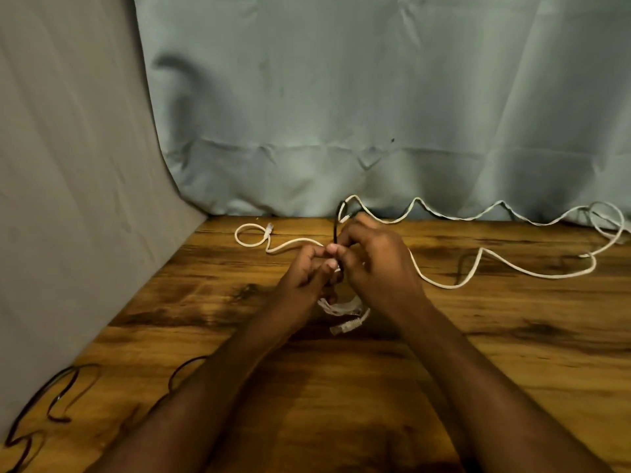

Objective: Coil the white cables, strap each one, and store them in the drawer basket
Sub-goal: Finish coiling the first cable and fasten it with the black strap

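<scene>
Both hands meet above the tabletop (341, 387): left hand (307, 271) and right hand (372, 257) pinch a black strap (336, 230) around the coiled white cable (345, 307); loose cable (505, 268) trails toward 3 o'clock.

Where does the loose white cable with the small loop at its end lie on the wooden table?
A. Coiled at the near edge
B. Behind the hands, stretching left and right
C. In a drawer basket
B: the loose white cable trails across the table behind both hands, its small loop at far left.
</scene>
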A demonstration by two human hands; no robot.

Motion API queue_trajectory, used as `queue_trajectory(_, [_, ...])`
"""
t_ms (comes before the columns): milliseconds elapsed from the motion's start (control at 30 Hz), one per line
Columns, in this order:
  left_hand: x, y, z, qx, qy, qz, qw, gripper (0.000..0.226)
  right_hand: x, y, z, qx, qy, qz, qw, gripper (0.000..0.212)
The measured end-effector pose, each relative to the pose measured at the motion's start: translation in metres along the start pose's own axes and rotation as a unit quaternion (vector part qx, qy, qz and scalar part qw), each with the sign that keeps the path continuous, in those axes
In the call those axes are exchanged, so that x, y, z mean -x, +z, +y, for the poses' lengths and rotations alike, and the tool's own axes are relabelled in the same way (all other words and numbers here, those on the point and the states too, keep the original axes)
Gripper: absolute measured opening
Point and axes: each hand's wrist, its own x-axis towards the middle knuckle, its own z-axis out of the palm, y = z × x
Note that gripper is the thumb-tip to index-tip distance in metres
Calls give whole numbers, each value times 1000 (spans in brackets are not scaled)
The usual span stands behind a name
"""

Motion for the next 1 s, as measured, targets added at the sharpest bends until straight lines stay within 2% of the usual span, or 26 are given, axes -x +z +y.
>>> queue_trajectory(67, [1,-1,1,-32,18,-16,999,21,-1,-5,-7,93,-54,5,994,12])
queue_trajectory(133, [-1,0,1,-59,45,-22,997,13,-3,-9,-9,102,-62,34,992,15])
queue_trajectory(367, [2,17,4,-165,96,-38,981,15,-3,-10,14,-17,77,131,988,25])
queue_trajectory(500, [4,19,4,-249,126,-52,959,20,-4,-1,26,-86,196,113,970,29])
queue_trajectory(633, [7,18,0,-306,150,-75,937,23,-2,5,37,-170,259,67,949,38])
queue_trajectory(800, [7,16,2,-331,123,-65,933,35,0,7,35,-192,267,51,943,34])
queue_trajectory(1000, [5,14,1,-349,153,-55,923,34,-1,1,24,-236,292,63,925,29])
